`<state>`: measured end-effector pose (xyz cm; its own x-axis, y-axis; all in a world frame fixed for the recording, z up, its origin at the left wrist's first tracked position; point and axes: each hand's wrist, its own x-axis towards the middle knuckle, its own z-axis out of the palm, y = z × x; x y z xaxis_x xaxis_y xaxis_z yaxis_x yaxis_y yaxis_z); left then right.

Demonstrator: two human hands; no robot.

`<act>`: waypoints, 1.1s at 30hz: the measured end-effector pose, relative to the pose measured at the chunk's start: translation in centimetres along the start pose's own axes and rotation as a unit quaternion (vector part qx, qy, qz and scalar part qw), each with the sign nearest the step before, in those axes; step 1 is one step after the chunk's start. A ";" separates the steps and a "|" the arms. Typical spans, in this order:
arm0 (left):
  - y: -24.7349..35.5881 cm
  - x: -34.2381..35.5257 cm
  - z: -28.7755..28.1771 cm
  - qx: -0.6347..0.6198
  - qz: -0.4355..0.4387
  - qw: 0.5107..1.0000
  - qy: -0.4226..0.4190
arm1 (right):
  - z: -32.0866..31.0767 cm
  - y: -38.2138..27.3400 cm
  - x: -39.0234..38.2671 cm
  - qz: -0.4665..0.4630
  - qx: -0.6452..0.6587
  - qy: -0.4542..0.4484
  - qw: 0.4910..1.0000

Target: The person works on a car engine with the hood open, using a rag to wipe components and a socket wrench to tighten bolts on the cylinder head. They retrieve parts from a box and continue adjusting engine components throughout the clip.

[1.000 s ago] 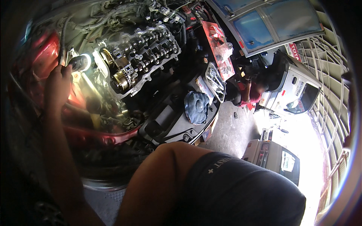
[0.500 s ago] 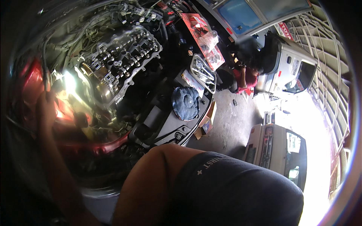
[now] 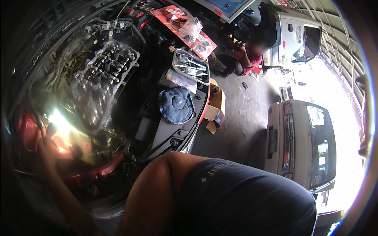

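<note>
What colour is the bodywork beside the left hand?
The bodywork is red, shown best in the head view.

Right of centre, a pale car stands on a grey floor. At upper right, a person in a red top is near a silver van. Mid-frame, a round blue cloth bundle lies below a metal tray; a cardboard box sits beyond.

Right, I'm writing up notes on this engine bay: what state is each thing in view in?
Work light: lit, glaring
Left hand: near the light, grip unclear
Cylinder head: top uncovered
Tray: holding metal tools
Blue cloth: bunched up
Cardboard box: open
Clear plastic bag: crumpled
</note>
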<state>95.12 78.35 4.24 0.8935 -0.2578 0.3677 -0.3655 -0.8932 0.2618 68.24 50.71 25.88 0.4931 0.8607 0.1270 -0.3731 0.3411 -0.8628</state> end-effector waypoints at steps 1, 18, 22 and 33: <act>-0.1 0.0 0.0 -0.019 -0.050 0.998 -0.028 | 0.0 -0.2 -0.2 -0.003 0.002 -0.001 1.000; 2.0 -0.2 -1.6 -0.090 -0.092 0.989 -0.071 | -0.6 -1.6 -0.2 -0.017 0.035 -0.030 0.999; 3.0 0.4 -2.3 0.080 0.037 0.995 -0.040 | -0.4 -3.0 0.5 -0.010 0.056 -0.055 0.997; 11.7 0.8 -6.6 -0.170 -0.195 0.962 -0.088 | -20.1 -3.0 -18.9 0.165 -0.627 0.485 0.587</act>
<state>89.80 70.11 13.54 0.9994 -0.0124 0.0324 -0.0302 -0.7701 0.6372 75.85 25.78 16.20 0.9989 -0.0262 0.0383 -0.0024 -0.8532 -0.5215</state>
